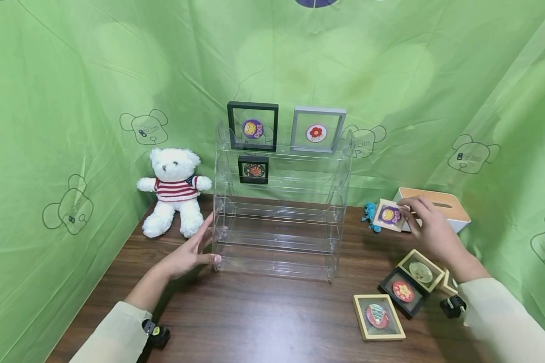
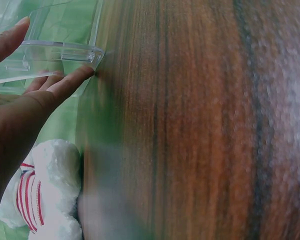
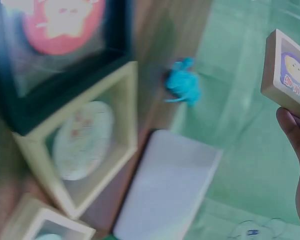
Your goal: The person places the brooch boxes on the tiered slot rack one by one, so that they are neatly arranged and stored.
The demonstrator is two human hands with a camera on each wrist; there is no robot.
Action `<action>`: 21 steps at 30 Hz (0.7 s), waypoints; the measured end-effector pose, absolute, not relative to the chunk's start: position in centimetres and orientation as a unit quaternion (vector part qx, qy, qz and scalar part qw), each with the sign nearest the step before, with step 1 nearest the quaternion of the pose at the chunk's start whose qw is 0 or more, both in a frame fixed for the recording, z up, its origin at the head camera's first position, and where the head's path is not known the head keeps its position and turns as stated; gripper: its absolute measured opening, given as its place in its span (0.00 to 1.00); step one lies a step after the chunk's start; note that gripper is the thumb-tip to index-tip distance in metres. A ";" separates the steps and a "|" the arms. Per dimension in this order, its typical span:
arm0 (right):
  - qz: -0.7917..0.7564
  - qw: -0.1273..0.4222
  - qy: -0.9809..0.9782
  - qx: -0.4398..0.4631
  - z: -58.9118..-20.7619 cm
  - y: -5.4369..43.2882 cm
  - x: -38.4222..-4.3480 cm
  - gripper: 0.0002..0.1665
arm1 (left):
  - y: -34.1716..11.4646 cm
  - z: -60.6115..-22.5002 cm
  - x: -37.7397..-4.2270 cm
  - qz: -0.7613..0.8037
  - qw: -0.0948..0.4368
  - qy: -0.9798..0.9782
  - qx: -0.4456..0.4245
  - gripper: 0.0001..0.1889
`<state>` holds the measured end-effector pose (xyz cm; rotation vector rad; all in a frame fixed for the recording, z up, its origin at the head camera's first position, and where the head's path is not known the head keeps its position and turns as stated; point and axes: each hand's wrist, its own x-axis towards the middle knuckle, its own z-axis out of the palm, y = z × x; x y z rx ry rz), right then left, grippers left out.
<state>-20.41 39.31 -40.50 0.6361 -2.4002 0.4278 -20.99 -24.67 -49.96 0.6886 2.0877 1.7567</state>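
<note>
My right hand [image 1: 431, 227] pinches a small light-wood display frame [image 1: 381, 216] by its edge, raised at the right. A purple round badge with a yellow character [image 3: 295, 72] sits inside that frame. With straight, spread fingers, my left hand [image 1: 186, 257] touches the left side of a clear acrylic tiered rack [image 1: 274, 242], thumb at its lower front corner. On the rack's top tier stand a black frame [image 1: 230, 126] with a purple badge and a grey frame [image 1: 296, 128] with a red-flower badge. One tier lower, at the left, is a small black frame [image 1: 240, 170].
A white teddy bear [image 1: 174, 166] sits left of the rack. At the right lie a wood frame [image 1: 363, 325], a black frame [image 1: 411, 308] and more wood frames [image 3: 132, 110]. Behind them are a tissue box [image 1: 456, 209] and a blue tangled item [image 1: 370, 217]. Green cloth [image 1: 272, 50] hangs around the table.
</note>
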 end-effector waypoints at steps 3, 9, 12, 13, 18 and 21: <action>0.179 0.330 -0.890 0.257 -39.0 38.6 -20.6 0.25 | -24.7 -49.9 -21.0 0.619 0.165 0.730 0.239 0.68; 0.221 0.377 -0.841 0.319 -36.2 36.7 -21.2 0.23 | -24.8 -50.0 -21.0 0.611 0.161 0.737 0.239 0.68; 0.227 0.393 -0.827 0.332 -35.0 35.6 -21.2 0.21 | -24.8 -50.1 -21.0 0.608 0.160 0.740 0.238 0.67; 0.227 0.398 -0.824 0.334 -34.6 35.2 -21.2 0.21 | -24.8 -50.1 -21.0 0.608 0.160 0.741 0.237 0.67; 0.236 0.409 -0.811 0.346 -32.8 32.7 -21.3 0.23 | -24.8 -50.0 -21.0 0.609 0.161 0.741 0.233 0.68; 0.241 0.407 -0.807 0.354 -31.8 31.3 -21.4 0.22 | -24.8 -50.0 -21.0 0.610 0.162 0.739 0.235 0.68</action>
